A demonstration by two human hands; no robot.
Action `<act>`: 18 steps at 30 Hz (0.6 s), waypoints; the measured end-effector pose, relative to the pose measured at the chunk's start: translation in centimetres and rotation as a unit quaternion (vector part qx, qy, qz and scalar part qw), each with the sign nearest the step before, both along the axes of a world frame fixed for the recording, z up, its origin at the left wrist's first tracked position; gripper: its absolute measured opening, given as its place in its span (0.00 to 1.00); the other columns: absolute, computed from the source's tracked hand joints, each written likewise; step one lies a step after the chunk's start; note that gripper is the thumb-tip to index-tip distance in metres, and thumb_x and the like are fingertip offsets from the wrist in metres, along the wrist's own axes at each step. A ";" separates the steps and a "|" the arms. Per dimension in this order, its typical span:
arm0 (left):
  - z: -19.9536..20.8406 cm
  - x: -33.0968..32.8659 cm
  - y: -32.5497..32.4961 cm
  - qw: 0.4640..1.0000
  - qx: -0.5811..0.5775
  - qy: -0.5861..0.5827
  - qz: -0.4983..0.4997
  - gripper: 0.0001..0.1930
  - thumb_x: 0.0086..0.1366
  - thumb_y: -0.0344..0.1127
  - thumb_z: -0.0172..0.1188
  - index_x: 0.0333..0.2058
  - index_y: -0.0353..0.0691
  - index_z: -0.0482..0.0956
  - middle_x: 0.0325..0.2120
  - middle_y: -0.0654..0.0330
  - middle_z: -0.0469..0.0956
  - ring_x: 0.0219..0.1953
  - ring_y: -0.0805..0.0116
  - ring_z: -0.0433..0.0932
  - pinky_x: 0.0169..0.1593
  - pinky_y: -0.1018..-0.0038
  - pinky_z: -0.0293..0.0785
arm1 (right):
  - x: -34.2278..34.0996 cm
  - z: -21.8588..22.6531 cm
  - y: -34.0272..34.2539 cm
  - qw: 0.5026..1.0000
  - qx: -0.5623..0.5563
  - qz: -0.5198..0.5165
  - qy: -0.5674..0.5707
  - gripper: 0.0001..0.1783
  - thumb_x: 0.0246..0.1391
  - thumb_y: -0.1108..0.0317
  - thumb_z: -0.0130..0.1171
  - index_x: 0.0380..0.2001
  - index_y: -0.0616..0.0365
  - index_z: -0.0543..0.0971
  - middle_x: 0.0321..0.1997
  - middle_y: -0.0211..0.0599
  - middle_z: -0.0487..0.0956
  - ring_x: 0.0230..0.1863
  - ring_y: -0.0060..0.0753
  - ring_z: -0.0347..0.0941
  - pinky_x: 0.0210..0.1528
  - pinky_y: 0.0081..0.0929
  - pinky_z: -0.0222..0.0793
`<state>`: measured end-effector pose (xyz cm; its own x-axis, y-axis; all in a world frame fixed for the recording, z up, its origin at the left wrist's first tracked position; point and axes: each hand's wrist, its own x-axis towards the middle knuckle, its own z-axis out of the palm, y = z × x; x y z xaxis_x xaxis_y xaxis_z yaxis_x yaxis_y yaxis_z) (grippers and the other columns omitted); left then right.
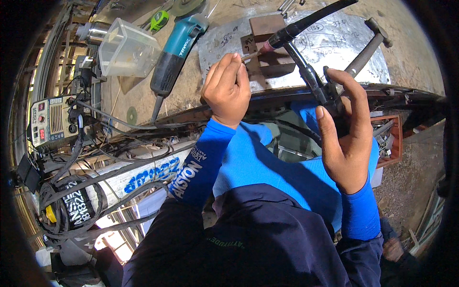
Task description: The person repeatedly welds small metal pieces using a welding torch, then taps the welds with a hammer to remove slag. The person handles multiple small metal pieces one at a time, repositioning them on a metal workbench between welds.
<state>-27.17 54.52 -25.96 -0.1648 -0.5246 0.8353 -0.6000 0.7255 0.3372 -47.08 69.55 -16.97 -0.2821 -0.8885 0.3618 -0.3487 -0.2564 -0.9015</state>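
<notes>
My right hand (351, 138) grips the handle of a black TIG welding torch (307, 71). Its thumb and forefinger stand apart around the handle, and the other fingers are partly hidden. The torch head points down to the left and ends in a pink cup (267, 47). With closed fingertips my left hand (226, 88) pinches a thin rod (250, 56), whose far end reaches toward the cup. I cannot tell whether the two touch. Beneath them lie brown rectangular blocks (267, 25) on a marked metal sheet (330, 48).
A hammer (366, 52) lies on the sheet's right. To the left are a teal angle grinder (179, 52), a clear plastic container (129, 55) and a green tape measure (159, 21). A welding machine (50, 119) with cables and a white gas cylinder (136, 182) stand lower left.
</notes>
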 end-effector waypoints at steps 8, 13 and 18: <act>-0.7 0.7 0.2 0.999 0.032 0.021 -0.015 0.09 0.60 0.20 0.70 0.41 0.31 0.88 0.40 0.47 0.88 0.41 0.51 0.88 0.48 0.63 0.83 | -0.8 0.9 0.3 0.997 0.062 0.024 0.049 0.28 0.65 0.83 0.56 0.68 0.61 0.72 0.69 0.48 0.77 0.72 0.44 0.72 0.75 0.40 0.63; 0.0 0.0 -0.1 1.000 0.003 -0.015 0.007 0.09 0.60 0.19 0.69 0.40 0.32 0.87 0.40 0.48 0.89 0.41 0.52 0.88 0.47 0.64 0.83 | -0.5 -0.1 -0.1 1.000 -0.003 0.003 -0.001 0.27 0.65 0.81 0.59 0.67 0.61 0.73 0.61 0.46 0.80 0.57 0.30 0.80 0.60 0.27 0.73; 0.0 0.2 0.0 1.000 0.006 -0.014 0.009 0.09 0.60 0.18 0.69 0.40 0.32 0.87 0.40 0.48 0.89 0.40 0.52 0.88 0.47 0.64 0.83 | -0.4 -0.1 0.2 1.000 -0.008 0.001 0.021 0.27 0.65 0.81 0.59 0.67 0.61 0.72 0.61 0.46 0.80 0.60 0.34 0.80 0.61 0.28 0.73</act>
<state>-26.97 54.49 -25.99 -0.1785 -0.5382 0.8237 -0.6223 0.7102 0.3292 -47.47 69.71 -17.06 -0.2651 -0.8826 0.3882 -0.3859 -0.2718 -0.8816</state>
